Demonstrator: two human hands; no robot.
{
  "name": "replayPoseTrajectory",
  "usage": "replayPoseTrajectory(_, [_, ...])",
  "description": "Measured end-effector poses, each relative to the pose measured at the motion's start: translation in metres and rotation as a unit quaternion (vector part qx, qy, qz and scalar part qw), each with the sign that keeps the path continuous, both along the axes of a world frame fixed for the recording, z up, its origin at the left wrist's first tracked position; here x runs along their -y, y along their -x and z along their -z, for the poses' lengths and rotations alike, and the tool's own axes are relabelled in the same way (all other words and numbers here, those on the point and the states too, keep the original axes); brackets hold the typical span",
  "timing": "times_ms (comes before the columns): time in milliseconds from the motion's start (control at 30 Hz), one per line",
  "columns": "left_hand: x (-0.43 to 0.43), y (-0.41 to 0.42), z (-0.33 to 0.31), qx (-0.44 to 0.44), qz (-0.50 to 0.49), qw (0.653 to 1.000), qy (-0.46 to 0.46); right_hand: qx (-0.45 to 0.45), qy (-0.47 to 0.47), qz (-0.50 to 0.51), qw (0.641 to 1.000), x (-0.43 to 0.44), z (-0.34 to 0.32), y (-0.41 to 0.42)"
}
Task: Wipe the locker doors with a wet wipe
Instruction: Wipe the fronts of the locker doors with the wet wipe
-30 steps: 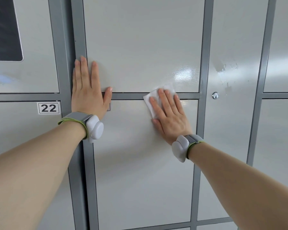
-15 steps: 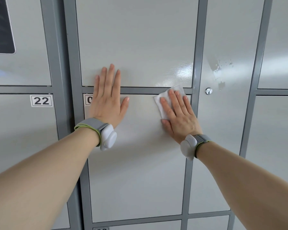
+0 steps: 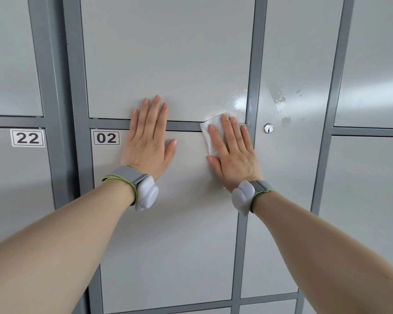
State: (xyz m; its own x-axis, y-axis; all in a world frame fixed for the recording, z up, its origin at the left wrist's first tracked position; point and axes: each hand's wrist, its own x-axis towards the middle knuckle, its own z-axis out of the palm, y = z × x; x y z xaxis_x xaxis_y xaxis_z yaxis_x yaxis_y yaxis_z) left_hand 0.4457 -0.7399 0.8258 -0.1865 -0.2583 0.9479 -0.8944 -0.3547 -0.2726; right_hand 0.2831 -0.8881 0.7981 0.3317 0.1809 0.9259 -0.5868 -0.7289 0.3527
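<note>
Now label 02 (image 3: pixel 106 138) is being exposed, the flat, empty left hand (image 3: pixel 149 143) shifted rightward; the creased white wet wipe (image 3: pixel 210 132) is being pressed by the flat right hand (image 3: pixel 233 155).

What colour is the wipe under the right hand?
White: the thin white wet wipe is pressed flat beneath the right hand; it shows best in the head view.

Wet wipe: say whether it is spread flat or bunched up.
Spread flat. The wet wipe lies as a thin sheet, pressed by the right hand, fingers straight. Whether it is folded double: cannot tell.
</note>
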Motion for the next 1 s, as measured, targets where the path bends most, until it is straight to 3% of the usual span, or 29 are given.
replayPoseTrajectory(467, [0.004, -0.002, 0.003, 0.013, -0.046, 0.999, -0.005, 0.035, -0.029, 0.029, 0.999, 0.017, -0.009, 0.021])
replayPoseTrajectory(1000, [0.021, 0.036, -0.006, 0.045, 0.012, 0.998, -0.037, 0.011, -0.068, 0.061, 0.996, 0.033, 0.029, 0.056])
